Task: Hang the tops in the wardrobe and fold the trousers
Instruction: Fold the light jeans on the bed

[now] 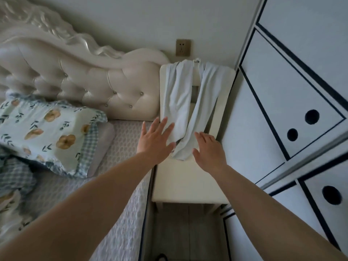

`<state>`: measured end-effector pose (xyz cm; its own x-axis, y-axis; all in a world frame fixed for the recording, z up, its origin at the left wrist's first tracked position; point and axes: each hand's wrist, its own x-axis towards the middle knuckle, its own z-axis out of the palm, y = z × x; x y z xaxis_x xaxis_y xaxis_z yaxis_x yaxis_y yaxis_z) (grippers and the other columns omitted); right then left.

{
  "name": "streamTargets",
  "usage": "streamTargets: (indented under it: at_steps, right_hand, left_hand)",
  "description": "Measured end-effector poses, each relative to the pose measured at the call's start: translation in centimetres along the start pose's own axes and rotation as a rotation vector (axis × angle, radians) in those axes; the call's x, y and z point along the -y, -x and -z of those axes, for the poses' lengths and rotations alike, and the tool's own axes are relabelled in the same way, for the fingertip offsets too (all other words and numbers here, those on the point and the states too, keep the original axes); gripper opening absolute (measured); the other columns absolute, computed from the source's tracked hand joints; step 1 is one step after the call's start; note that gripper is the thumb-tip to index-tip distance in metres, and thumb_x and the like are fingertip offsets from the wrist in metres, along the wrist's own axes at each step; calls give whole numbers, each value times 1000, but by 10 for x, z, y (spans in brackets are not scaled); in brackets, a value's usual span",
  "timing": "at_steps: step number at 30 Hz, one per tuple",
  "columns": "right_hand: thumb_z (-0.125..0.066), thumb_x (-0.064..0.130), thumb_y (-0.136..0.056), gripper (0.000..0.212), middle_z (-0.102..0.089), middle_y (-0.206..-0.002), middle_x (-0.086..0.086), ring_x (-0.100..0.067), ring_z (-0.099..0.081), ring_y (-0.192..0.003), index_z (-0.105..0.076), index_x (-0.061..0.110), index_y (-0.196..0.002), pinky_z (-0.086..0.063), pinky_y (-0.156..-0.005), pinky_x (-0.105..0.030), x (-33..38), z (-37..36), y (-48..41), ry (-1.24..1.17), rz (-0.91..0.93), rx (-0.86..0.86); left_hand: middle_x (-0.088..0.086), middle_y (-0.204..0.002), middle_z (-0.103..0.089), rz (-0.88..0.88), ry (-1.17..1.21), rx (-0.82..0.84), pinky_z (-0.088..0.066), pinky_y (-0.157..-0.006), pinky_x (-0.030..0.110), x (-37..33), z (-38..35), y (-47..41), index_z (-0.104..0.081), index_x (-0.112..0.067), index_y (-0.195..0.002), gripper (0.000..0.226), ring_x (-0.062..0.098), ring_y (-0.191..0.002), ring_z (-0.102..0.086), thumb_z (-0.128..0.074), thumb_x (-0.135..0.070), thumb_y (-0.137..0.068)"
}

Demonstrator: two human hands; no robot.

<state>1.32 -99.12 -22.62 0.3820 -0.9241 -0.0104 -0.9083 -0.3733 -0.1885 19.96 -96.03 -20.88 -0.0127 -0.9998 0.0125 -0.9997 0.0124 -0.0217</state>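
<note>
Two hands out over a cream chair (pixel 188 178), the chair wedged between the bed (pixel 122 151) on the left and the wardrobe (pixel 282 91) on the right.

Pale blue trousers (pixel 177 102) draped over the top of the chair back at the far side. Both legs run toward the near side and down onto the seat, ends converging between the two hands, the right leg reaching nearer than the left.

Left hand (pixel 157 138): palm down, fingers (pixel 163 123) straight and fanned wide, holding nothing. Lies over the near end of the left trouser leg at the left edge of the seat; impossible to tell whether pressing the cloth or just above it.

Right hand (pixel 209 149): palm down, fingers (pixel 200 135) straight and closer together, holding nothing. Sits just right of the near end of the other leg; contact with the cloth equally unclear.

On the bed, a grey patterned mattress cover and a flowered pillow (pixel 47 129) with a checked border. Behind it, a tufted cream headboard (pixel 94 81) with a carved top. On the far wall above the chair, a brass-coloured socket (pixel 183 47). On the right, white wardrobe doors with dark lines and round black holes. Near, under the chair, a grey wood floor (pixel 178 232).
</note>
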Motion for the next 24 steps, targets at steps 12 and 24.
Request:
streamTargets:
  at_steps: [12,24]
  right_hand:
    - [-41,36,-98,58,-27,-153,-1,-19,-24,-140,-20,18,-148,-28,-111,-36,-40,18,-157,-56,-1,-39]
    - [-40,35,-98,56,-29,-152,-2,-21,-24,-139,-22,17,-148,-27,-110,-37,-113,34,-303,-5,53,29]
  left_hand:
    - [-6,-160,6,-25,5,27,7,-117,47,3,-7,-159,4,-32,-151,66,18,-147,7,-24,-57,-97]
    - [-5,-160,-4,86,90,65,2,-118,48,-9,-18,-294,2,-31,-151,65,17,-147,1,-23,-56,-97]
